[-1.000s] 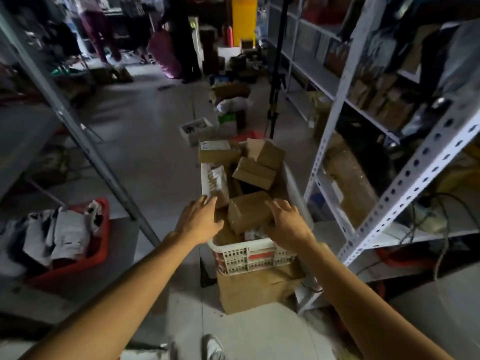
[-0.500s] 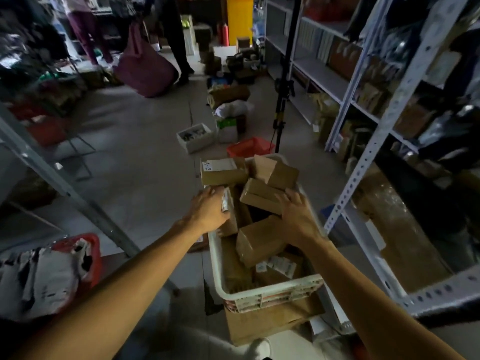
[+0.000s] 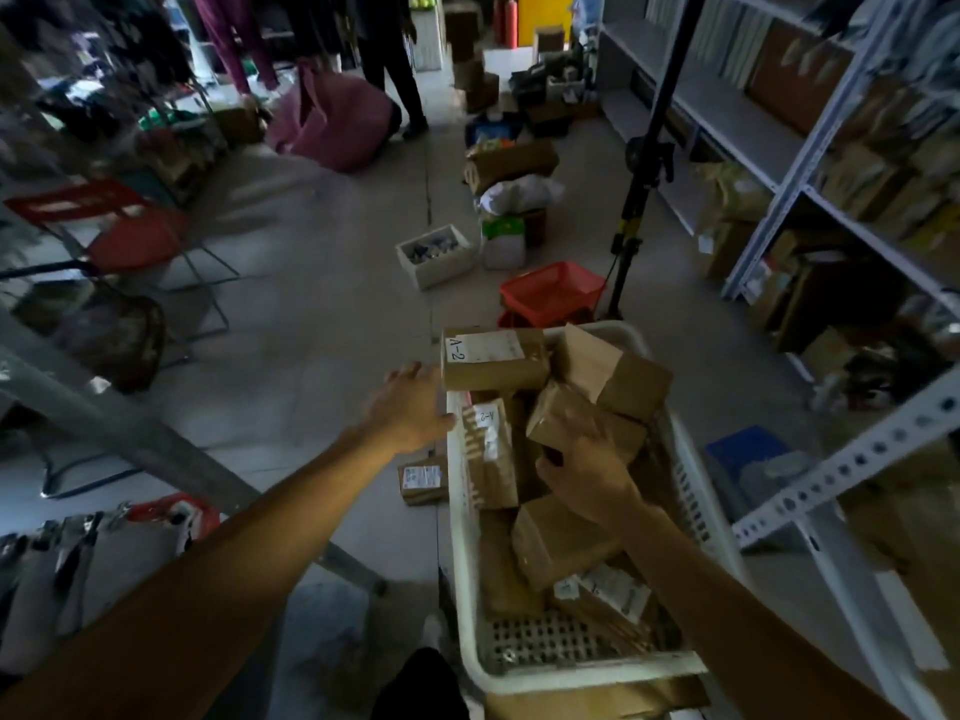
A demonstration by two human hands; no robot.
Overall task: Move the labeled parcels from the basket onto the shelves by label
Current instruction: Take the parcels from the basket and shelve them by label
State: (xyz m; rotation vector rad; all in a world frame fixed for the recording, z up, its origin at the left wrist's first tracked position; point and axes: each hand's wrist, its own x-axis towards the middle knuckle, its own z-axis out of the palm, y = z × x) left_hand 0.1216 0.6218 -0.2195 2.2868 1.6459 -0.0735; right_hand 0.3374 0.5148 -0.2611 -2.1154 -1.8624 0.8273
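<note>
A white plastic basket (image 3: 691,491) full of several brown cardboard parcels stands low in the middle. The top parcel (image 3: 493,356) at its far left corner bears a white label reading A-2. Another labelled parcel (image 3: 491,454) stands on edge along the left wall. My left hand (image 3: 410,407) reaches out beside the basket's left rim, fingers spread, next to the A-2 parcel. My right hand (image 3: 587,470) lies on a brown parcel (image 3: 576,423) in the middle of the pile, fingers curled over its near edge.
White metal shelves (image 3: 810,163) with boxes run along the right. A grey slanted rack post (image 3: 130,433) crosses the left. On the floor are a small parcel (image 3: 423,478), a red basket (image 3: 553,293), a white box (image 3: 436,254) and a tripod (image 3: 639,189). A person stands far back.
The view has tilted up and closer. Both hands moved from the near parcels toward the far end of the basket; the left hand has left the basket's inside for its left rim.
</note>
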